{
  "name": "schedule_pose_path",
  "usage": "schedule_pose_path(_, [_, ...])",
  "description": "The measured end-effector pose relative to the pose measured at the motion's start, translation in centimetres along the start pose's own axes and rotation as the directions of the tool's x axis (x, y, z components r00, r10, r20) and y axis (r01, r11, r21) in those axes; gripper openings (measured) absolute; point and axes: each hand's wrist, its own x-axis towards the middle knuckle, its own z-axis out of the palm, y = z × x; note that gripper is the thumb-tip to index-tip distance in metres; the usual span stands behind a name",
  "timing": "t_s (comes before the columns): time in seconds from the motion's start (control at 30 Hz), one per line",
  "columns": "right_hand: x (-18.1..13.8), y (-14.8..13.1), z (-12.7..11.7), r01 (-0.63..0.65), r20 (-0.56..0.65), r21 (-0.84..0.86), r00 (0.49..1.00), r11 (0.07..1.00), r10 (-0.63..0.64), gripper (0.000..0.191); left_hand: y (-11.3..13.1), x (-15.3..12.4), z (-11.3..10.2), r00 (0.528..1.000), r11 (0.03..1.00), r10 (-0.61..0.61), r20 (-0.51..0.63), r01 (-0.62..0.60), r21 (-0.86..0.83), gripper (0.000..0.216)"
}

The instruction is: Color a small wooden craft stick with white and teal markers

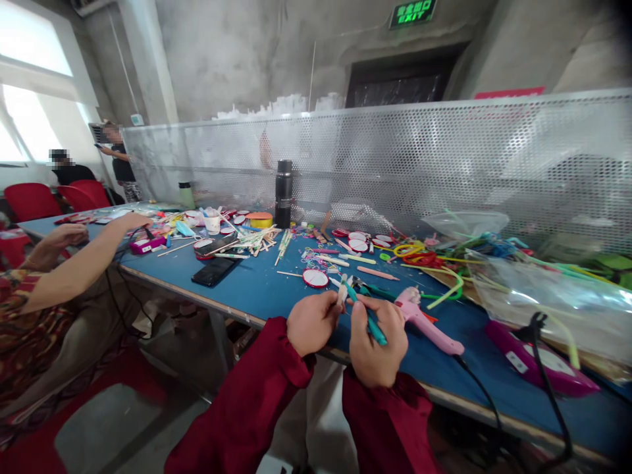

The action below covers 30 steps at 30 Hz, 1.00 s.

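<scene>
My left hand [312, 322] is closed in a pinch on a small pale stick piece [342, 293] above the near edge of the blue table [266, 289]. My right hand [378, 339] is closed round a teal-handled tool [371, 321], its tip meeting the pale piece between my hands. Both sleeves are dark red. A pink glue gun [425, 321] lies just right of my right hand. A round red-rimmed disc [315, 278] lies just beyond my left hand.
Sticks, discs and coloured tubes litter the table. A black phone [215, 270], a black flask [283, 193], a purple glue gun [538, 362] and clear plastic bags [553, 289] are there too. Another person's arm [83, 253] rests at the left. A perforated metal screen [444, 164] stands behind.
</scene>
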Motion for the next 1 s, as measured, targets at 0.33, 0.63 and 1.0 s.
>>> schedule_pose_path(0.33, [-0.04, 0.07, 0.0, 0.0, 0.014, 0.002, 1.0, 1.0, 0.0, 0.011, 0.0, -0.02, -0.03, 1.0, 1.0, -0.002, -0.001, 0.002, 0.013, 0.026])
schedule_pose_path(0.63, [-0.06, -0.02, 0.0, -0.017, -0.009, 0.003, 1.0, 1.0, 0.017, 0.008, -0.12, -0.02, 0.07, 1.0, 1.0, 0.01, -0.01, -0.01, -0.001, 0.026])
schedule_pose_path(1.0, [-0.03, -0.06, 0.01, -0.011, -0.009, 0.003, 1.0, 1.0, 0.011, 0.009, -0.13, 0.02, 0.02, 1.0, 1.0, 0.014, -0.008, -0.014, 0.007, 0.026])
